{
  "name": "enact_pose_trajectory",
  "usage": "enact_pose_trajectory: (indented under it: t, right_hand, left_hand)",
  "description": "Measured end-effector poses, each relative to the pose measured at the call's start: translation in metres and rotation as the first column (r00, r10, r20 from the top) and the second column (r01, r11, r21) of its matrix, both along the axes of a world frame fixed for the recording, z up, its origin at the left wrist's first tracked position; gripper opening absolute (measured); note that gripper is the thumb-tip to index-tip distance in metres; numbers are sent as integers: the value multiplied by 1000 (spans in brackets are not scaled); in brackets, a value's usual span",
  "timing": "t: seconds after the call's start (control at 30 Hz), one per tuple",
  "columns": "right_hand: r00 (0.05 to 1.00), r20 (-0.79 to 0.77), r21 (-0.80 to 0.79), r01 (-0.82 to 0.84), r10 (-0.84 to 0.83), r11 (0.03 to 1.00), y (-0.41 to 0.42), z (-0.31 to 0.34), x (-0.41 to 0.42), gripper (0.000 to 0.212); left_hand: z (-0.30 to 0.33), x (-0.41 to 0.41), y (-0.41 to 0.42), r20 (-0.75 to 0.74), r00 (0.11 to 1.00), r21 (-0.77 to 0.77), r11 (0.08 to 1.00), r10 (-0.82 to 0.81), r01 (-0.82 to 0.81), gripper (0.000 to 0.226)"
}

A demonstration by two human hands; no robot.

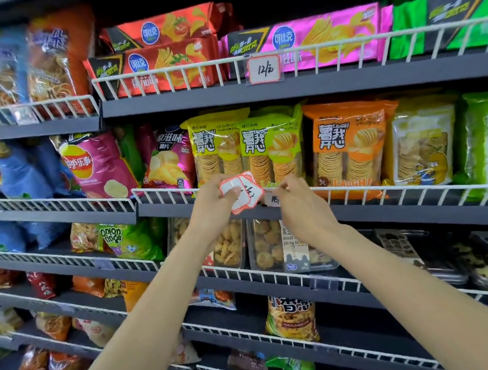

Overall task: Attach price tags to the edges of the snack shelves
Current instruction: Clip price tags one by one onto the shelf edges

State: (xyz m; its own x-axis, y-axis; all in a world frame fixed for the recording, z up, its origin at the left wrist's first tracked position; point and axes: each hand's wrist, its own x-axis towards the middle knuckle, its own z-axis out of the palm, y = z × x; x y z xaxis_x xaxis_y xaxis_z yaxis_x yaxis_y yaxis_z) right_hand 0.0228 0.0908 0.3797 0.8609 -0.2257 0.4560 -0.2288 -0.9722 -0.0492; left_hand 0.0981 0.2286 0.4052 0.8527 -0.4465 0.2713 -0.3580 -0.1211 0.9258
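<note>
A price tag [273, 200] sits at the wire edge of the middle snack shelf [397, 189], pinched there by the right hand [298, 205]. The left hand [216, 202] grips a fan of spare tags [242, 192]. The upper shelf's 12 tag [263, 69] already hangs; lower shelves seemingly remain.

The left hand [211, 201] grips a small fan of red-bordered price tags [242, 192] in front of the white wire rail [396, 184] of the second shelf. Just beside it, the right hand [298, 205] pinches the top of a single tag [273, 200] that sits against the rail, below the yellow-green packs of stacked crisps [272, 146]. An orange pack [346, 143] stands to their right. On the shelf above, a handwritten tag [263, 69] hangs on the rail in front of a pink crisp box [318, 37].
</note>
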Motion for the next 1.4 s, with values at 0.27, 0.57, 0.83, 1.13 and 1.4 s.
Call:
enact_pose_trajectory:
  t: [0.27,0.57,0.83,1.13,1.4]
  right_hand:
    - [912,323,778,-407,251,478,56,39,9,29]
    - [890,356,814,-446,287,373,167,36,73,9]
    - [885,394,835,-458,248,305,287,21,162,14]
    - [892,396,880,-436,218,187,353,12,261,17]
    - [898,368,889,-416,240,191,387,17,364,10]
  left_hand:
    - [6,-8,52,108,992,65,996,61,-68,20]
    - [0,57,175,252,963,194,969,100,-151,15]
    - [-6,147,290,229,972,268,956,52,-114,14]
    - [-16,241,359,207,978,229,970,31,-79,15]
    - [-14,340,399,193,980,227,970,40,-84,18]
